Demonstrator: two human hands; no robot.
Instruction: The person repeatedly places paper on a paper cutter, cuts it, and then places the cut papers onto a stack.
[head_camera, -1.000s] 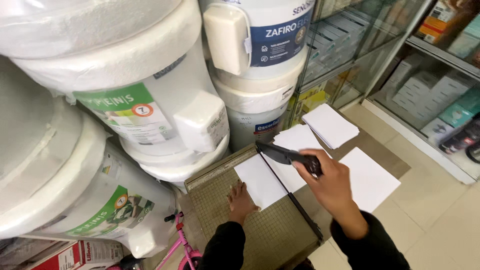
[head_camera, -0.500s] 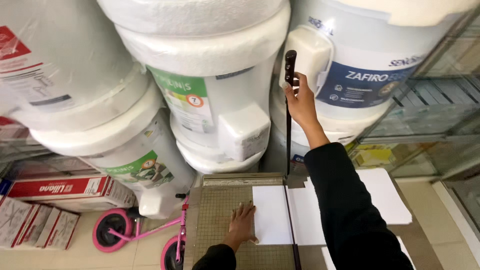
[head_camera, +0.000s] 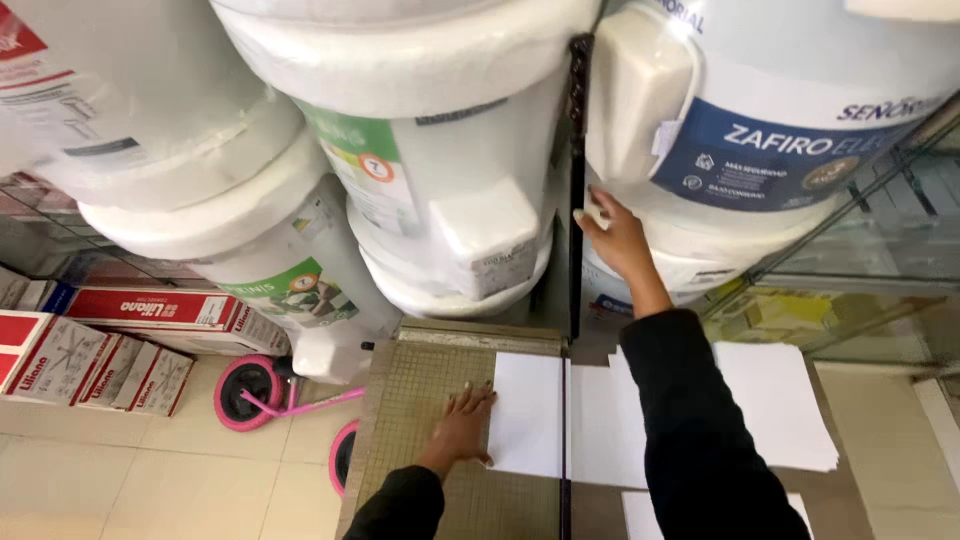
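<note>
Left hand (head_camera: 462, 425) flat and open on the cutter board (head_camera: 420, 400), fingertips touching the white sheet (head_camera: 528, 412) across the cut line. Right hand (head_camera: 615, 235) up beside the raised blade arm (head_camera: 576, 180), grip impossible to tell; blade standing nearly upright, sheet below it

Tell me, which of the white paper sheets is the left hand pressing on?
The white sheet on the gridded cutter board, left of the blade line; left hand touches its edge. The other sheets lie right, untouched.
</note>
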